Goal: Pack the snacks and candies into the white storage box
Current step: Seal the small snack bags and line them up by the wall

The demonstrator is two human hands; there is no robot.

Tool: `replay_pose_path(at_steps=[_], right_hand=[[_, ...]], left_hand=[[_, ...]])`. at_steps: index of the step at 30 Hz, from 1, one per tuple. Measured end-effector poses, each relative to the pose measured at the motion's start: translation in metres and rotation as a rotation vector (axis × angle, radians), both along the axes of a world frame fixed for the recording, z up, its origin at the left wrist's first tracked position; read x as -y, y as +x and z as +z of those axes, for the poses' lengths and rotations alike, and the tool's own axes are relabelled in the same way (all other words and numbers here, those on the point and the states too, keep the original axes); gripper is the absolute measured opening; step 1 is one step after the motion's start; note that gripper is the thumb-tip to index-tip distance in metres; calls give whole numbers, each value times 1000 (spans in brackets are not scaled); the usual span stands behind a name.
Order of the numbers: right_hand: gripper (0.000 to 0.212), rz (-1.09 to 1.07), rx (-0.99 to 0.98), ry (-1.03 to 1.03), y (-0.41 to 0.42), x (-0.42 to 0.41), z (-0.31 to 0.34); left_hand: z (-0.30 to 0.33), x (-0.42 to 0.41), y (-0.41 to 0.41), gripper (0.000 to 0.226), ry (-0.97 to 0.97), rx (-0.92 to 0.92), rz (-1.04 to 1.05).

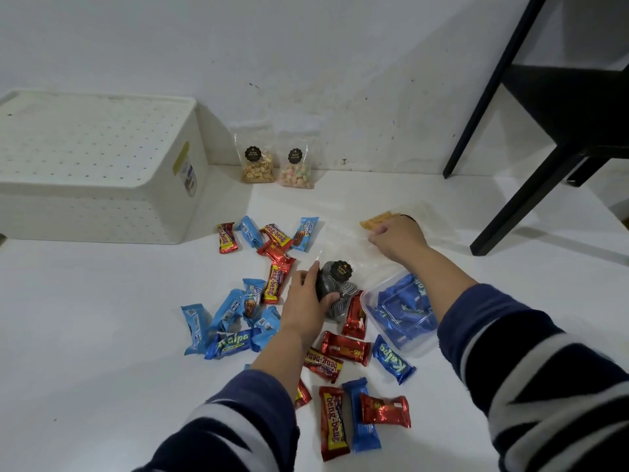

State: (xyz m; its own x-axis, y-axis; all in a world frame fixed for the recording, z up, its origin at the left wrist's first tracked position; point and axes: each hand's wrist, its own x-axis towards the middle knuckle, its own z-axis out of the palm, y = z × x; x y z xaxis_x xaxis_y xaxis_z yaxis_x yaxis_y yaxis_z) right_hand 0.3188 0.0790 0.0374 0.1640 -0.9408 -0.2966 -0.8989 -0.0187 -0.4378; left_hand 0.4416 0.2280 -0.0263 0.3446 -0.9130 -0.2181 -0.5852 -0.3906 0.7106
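The white storage box (98, 206) stands upside down at the left, its dotted base facing up. Several red and blue candy bars (272, 287) lie scattered on the white floor. My left hand (306, 301) grips a clear bag of dark striped cookies (340, 294) in the middle. My right hand (398, 238) pinches a clear bag of orange snacks (377, 219) further back. A clear tub of blue Kalpa bars (405, 311) sits under my right forearm.
Two clear snack bags, one with beige biscuits (257, 161) and one with pastel candies (296, 165), lean against the wall behind. A black table leg frame (531, 172) stands at the right. More wrapped bars (350, 417) lie near my sleeves.
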Motion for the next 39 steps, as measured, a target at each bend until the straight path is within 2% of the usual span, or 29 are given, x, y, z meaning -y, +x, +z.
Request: replay_pose_path(at_steps=[3,5,8,12,17,20,22,29,33,39], right_hand=[[28,15,0,8,3,2,-1],[15,49,12,42,7,0,4],[18,20,81,43,12,-2,6],[31,-3,58,18,17,-1,2],[25,28,11,24,19,-3,1],[33,24,58,37,23,-3,5],[18,48,38,33,26,0,5],[22,48,-32,-39,30,-1,6],[25,78,-12,-2,35,-1,8],[25,72,-14,-89,39,1,5]], left_hand=[[-1,0,0,69,0,-7,3],[-2,1,0,69,3,-6,14],[-3,1,0,69,6,-6,22],[-4,1,0,70,9,-4,12],[-5,1,0,69,19,-16,15],[-5,1,0,69,22,-11,17],[-4,1,0,69,24,-12,20],[-6,1,0,70,23,-38,16],[-7,1,1,70,29,-47,14],[-9,2,1,70,35,-51,16]])
